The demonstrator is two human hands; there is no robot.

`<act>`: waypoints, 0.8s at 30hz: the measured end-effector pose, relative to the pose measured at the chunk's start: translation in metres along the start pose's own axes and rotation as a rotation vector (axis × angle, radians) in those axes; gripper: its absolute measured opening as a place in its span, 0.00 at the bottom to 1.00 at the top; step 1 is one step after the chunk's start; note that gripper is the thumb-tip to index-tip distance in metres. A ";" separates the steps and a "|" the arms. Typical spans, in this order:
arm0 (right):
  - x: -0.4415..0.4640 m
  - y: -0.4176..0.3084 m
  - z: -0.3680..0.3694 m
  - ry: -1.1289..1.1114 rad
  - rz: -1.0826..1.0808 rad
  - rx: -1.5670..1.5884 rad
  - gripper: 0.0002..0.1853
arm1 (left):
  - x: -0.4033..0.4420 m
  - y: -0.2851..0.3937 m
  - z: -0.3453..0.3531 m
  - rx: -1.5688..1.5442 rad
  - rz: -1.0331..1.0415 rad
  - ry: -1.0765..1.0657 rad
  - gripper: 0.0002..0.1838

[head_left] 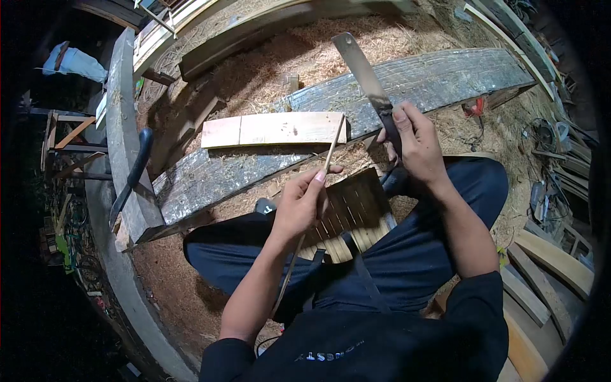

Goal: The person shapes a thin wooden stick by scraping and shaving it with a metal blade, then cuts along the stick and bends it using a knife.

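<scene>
My left hand (304,202) is closed round a thin wooden strip (333,144), whose upper end reaches over a pale board (273,130). In my right hand (415,141) is the dark handle of a broad flat blade (360,69), which points up and to the left. The pale board lies on a long worn plank (235,181). Below my hands, between my legs, sits a slatted wooden piece (356,213) with narrow gaps, partly hidden by my left hand.
A knife with a curved dark handle (140,158) rests on the beam (124,102) at the left. Wood shavings (394,38) cover the ground. Several wooden pieces (554,261) lie at the right, and a small red object (475,108) is near the plank's right part.
</scene>
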State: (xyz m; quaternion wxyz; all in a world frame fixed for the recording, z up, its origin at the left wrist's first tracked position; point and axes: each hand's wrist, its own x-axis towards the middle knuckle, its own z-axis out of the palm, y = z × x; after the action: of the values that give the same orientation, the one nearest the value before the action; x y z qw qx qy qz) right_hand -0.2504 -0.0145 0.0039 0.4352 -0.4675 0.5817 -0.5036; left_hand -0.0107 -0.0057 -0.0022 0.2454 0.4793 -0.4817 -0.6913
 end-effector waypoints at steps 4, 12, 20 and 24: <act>-0.002 -0.002 -0.002 -0.041 0.052 -0.006 0.20 | 0.001 0.000 0.002 0.018 -0.010 -0.025 0.21; -0.002 0.000 -0.004 -0.085 0.082 0.008 0.24 | -0.002 0.004 0.006 -0.020 -0.028 0.026 0.20; 0.000 0.002 -0.003 -0.103 0.153 0.010 0.24 | -0.004 0.009 0.008 -0.051 -0.057 0.071 0.19; 0.000 -0.003 -0.002 -0.104 0.170 -0.031 0.24 | -0.006 0.011 0.008 -0.027 -0.061 0.084 0.19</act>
State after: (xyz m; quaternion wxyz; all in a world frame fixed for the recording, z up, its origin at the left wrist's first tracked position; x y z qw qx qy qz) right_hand -0.2516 -0.0143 0.0070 0.4987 -0.4485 0.6035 -0.4311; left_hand -0.0173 -0.0025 0.0111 0.2508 0.5190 -0.4470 -0.6841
